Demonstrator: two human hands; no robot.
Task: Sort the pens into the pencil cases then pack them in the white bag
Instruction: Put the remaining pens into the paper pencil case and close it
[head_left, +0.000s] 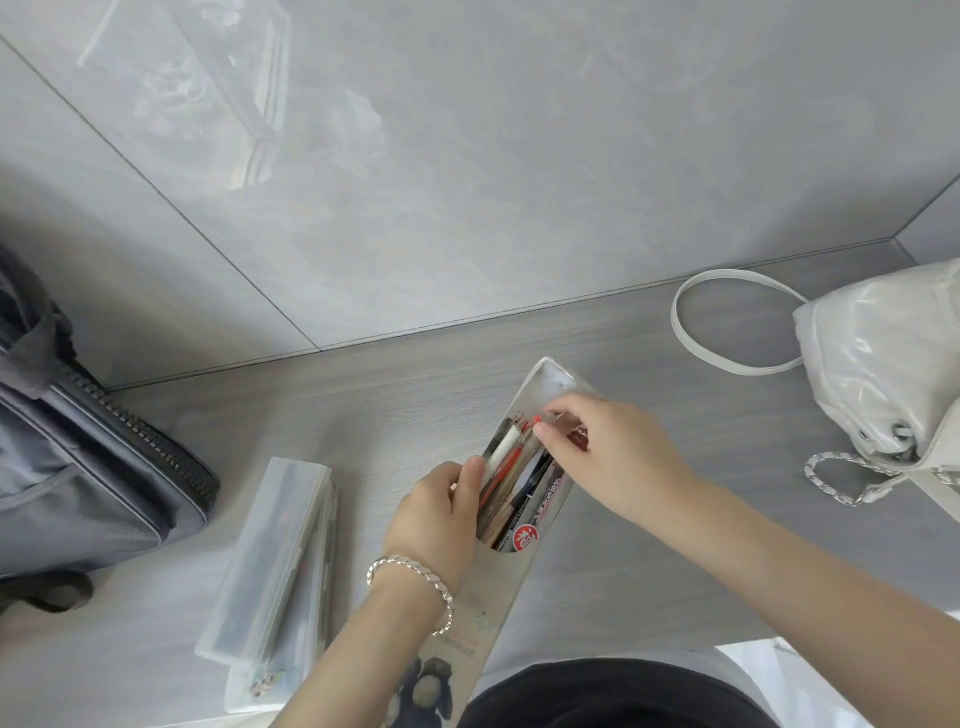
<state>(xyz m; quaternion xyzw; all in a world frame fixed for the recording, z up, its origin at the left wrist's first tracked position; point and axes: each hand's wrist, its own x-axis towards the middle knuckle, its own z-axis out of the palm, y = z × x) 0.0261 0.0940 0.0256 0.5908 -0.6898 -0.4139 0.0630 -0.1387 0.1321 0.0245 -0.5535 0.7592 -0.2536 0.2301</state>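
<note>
A long grey pencil case (511, 577) lies open on the wooden table, packed with several pens (519, 480). My left hand (434, 517) grips the case's left edge, thumb at the opening. My right hand (608, 452) reaches over the far end of the case, its fingertips pinching the tops of the pens inside. A translucent plastic pencil case (270, 561) lies shut to the left, with another partly under it. The white bag (883, 358) sits at the right edge, its strap looped on the table.
A dark grey zippered bag (88, 457) fills the left side. A silver chain (841, 478) trails from the white bag. A grey tiled wall (467, 156) rises behind the table. A dark garment shows at the bottom edge.
</note>
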